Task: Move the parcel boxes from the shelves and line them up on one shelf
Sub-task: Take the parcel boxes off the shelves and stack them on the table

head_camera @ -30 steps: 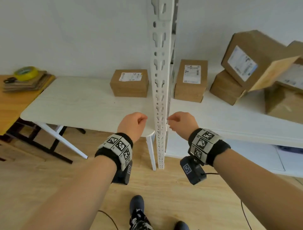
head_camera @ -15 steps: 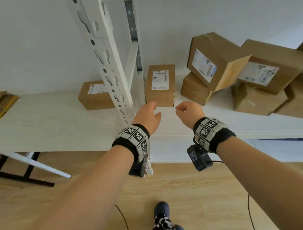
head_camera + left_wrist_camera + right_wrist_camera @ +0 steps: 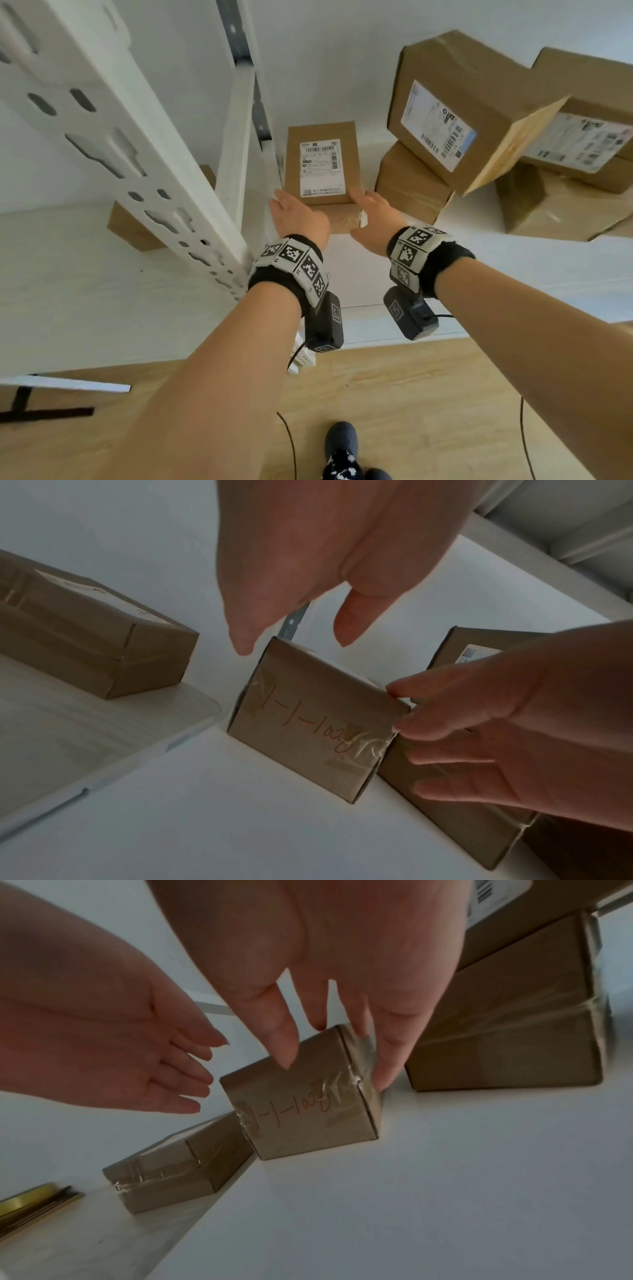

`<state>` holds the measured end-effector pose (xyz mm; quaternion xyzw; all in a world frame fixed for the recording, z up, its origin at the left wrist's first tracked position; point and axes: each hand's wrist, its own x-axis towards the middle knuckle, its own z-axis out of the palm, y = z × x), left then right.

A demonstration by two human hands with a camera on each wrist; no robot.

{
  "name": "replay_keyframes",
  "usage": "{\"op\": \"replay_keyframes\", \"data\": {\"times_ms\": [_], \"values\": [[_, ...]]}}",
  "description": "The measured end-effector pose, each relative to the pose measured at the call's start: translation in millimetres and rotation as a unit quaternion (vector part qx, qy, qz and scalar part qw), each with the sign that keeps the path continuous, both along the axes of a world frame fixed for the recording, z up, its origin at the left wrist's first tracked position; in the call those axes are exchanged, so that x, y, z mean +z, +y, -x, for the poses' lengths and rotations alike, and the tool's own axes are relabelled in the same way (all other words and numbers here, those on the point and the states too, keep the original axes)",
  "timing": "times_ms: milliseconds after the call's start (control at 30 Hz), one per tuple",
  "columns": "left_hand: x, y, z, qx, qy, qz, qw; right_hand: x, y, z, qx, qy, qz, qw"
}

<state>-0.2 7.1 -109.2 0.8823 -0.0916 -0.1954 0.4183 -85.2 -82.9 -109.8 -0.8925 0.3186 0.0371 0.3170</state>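
- Head view shows a small parcel box (image 3: 322,164) lying flat on the white shelf (image 3: 496,267), label up, just right of the perforated white shelf upright (image 3: 147,178).
- Relative to that small parcel box, the left hand (image 3: 298,219) sits at its near left corner and the right hand (image 3: 375,219) at its near right corner, one on each side.
- Left wrist view: the left hand's fingers (image 3: 243,626) are straight and spread, their tips just off the box's far left edge; I cannot tell whether they touch it.
- Right wrist view: the right hand's fingertips (image 3: 383,1069) are straight and lie against the taped right side of the small parcel box, the thumb over its front face; they are not curled round it.
- Handwriting in orange runs across the taped front face of the box.
- Right of the small parcel box stands a low carton (image 3: 411,185), with a larger labelled carton (image 3: 455,109) propped tilted on top of it.
- Further right lie more cartons (image 3: 582,137), stacked unevenly.
- Left of the small parcel box, beyond the upright, a flat parcel (image 3: 99,642) rests on a pale table top (image 3: 85,291).
- Below the shelf lies wooden flooring (image 3: 411,404), with a dark shoe (image 3: 339,442) on it.
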Motion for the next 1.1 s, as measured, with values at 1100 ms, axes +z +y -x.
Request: {"op": "replay_keyframes", "data": {"times_ms": [1100], "values": [[-34.3,172.5,176.8,-0.176,-0.041,-0.15,0.972,-21.3,137.4,208.0,-0.172,-0.036,-0.153,0.972]]}}
